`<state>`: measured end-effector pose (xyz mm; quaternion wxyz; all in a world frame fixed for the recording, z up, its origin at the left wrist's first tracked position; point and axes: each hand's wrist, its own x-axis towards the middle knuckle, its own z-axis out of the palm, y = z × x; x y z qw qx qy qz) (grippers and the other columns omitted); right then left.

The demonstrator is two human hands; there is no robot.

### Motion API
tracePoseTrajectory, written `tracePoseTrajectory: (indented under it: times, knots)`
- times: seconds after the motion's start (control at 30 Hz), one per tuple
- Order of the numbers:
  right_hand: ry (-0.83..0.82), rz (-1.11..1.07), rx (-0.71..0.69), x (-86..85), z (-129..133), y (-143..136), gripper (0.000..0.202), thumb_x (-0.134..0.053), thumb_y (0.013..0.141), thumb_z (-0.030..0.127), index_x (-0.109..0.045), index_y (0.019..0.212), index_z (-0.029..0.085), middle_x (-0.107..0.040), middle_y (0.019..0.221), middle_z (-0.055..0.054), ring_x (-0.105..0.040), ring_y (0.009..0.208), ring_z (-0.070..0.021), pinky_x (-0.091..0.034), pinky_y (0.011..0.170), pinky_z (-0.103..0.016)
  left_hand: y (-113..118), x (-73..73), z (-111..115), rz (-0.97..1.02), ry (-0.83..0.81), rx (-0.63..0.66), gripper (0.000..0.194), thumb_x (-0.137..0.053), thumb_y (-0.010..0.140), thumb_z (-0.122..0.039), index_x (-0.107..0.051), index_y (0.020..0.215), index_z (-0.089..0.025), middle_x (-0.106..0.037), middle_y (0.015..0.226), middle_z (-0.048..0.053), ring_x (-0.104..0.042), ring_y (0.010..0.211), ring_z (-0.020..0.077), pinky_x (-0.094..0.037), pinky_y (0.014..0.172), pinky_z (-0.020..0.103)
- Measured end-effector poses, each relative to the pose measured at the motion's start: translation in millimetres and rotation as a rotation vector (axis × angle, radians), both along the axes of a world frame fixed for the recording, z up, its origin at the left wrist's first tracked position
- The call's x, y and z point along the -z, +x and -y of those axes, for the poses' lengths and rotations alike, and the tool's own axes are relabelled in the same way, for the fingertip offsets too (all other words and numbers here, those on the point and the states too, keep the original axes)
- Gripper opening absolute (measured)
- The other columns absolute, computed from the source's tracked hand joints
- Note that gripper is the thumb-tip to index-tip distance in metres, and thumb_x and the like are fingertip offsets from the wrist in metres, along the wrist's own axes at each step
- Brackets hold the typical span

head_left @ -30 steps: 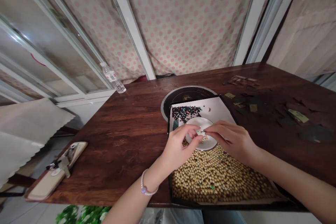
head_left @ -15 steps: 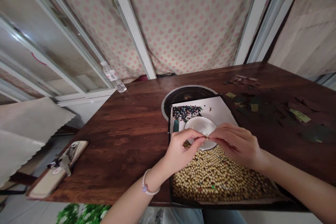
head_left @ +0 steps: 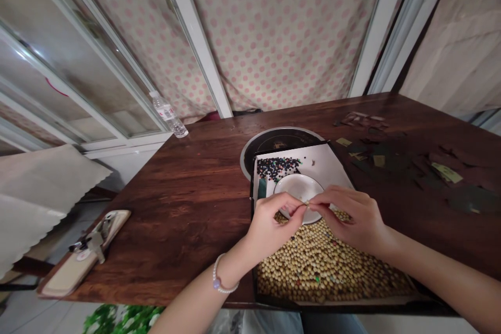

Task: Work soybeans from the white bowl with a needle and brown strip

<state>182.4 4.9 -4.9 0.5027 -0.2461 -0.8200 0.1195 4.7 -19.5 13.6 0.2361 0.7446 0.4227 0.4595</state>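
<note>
Beads (head_left: 313, 266) crowd a tray (head_left: 324, 159) — wooden table (head_left: 188, 209) beneath; dotted curtain (head_left: 289, 31) behind.

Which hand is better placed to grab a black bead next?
Probably the left hand: it's nearer the black beads in the tray's far left corner. The right hand, farther right, would likely reach across the plate.

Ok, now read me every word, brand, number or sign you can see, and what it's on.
No text is readable here.
Label on the clear bottle: reddish marks, too small to read.
Orange-brown mark on the dark round panel: too blurred to read.
Yellow slip on the table: any print is too blurred to tell.
</note>
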Motion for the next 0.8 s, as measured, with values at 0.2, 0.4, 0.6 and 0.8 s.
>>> tracePoseTrajectory:
  times: [0.2, 0.4, 0.6, 0.8]
  knots:
    - [-0.121, 0.018, 0.003, -0.6, -2.7, -2.0, 0.008, -0.059, 0.082, 0.01, -0.061, 0.083, 0.018, -0.066, 0.07, -0.001, -0.061, 0.063, -0.0121, -0.049, 0.058, -0.023, -0.4, 2.6, -2.5, -0.025, -0.013, -0.045, 0.013, -0.059, 0.078, -0.013, -0.059, 0.065, -0.014, -0.056, 0.055, -0.003, -0.05, 0.052, 0.0075, -0.042, 0.053, 0.018]
    - [-0.296, -0.009, 0.019, -5.3, -6.7, -2.6, 0.013, -0.058, 0.08, 0.012, -0.062, 0.091, 0.018, -0.068, 0.079, -0.001, -0.062, 0.066, -0.0116, -0.05, 0.063, -0.022, -1.8, 1.7, -3.1, 0.018, -0.03, -0.095, 0.014, -0.058, 0.078, -0.013, -0.058, 0.064, -0.014, -0.056, 0.056, -0.003, -0.05, 0.052, 0.0079, -0.042, 0.054, 0.019]
    - [-0.34, 0.035, 0.059, -3.1, -10.3, -0.3, 0.009, -0.055, 0.085, 0.018, -0.064, 0.088, 0.019, -0.067, 0.079, -0.002, -0.062, 0.068, -0.0136, -0.049, 0.064, -0.025, -1.7, 1.4, -4.2, 0.022, -0.068, -0.1, 0.014, -0.056, 0.08, -0.016, -0.059, 0.065, -0.014, -0.057, 0.057, -0.001, -0.05, 0.053, 0.0091, -0.042, 0.055, 0.02]
    - [-0.386, 0.033, 0.039, -2.5, -12.3, 0.8, 0.01, -0.053, 0.085, 0.019, -0.063, 0.081, 0.019, -0.067, 0.072, -0.002, -0.062, 0.067, -0.015, -0.048, 0.062, -0.025, -2.6, 1.1, -4.0, 0.013, -0.066, -0.095, 0.015, -0.057, 0.079, -0.016, -0.058, 0.064, -0.016, -0.056, 0.056, -0.002, -0.049, 0.052, 0.0091, -0.042, 0.054, 0.021]
